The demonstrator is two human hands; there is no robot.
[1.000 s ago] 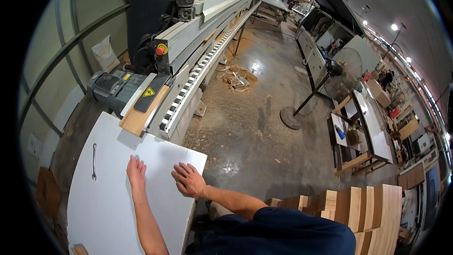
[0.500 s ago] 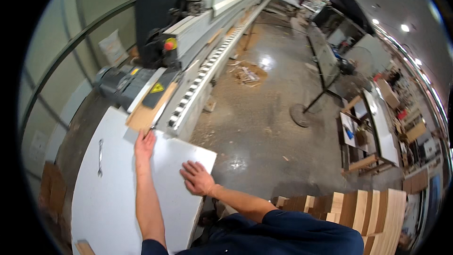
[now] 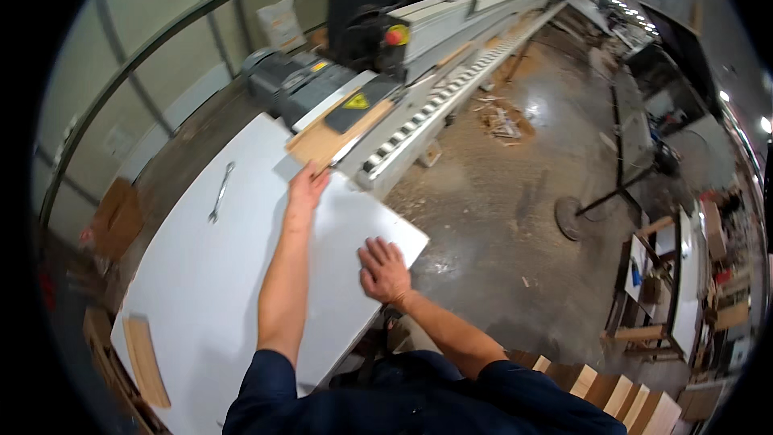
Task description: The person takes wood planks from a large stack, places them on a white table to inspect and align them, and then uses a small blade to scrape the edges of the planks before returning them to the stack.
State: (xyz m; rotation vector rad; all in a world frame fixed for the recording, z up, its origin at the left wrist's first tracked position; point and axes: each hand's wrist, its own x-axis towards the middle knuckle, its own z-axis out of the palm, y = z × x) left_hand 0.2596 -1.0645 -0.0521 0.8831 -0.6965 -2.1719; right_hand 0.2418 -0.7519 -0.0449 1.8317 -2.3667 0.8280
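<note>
A large white panel lies flat in front of me. My left hand stretches to its far edge, fingertips touching a brown wooden board that lies at the infeed end of a long machine. My right hand rests flat on the white panel near its right corner, fingers spread. Neither hand holds anything.
A metal wrench lies on the white panel to the left. A small wooden strip sits at its near left corner. A roller rail runs along the machine. Wood scraps litter the concrete floor; stacked boards stand at lower right.
My left hand has reached forward across the panel to the wooden board at the machine. My right hand stayed flat near the panel's right corner. My head leaned closer.
</note>
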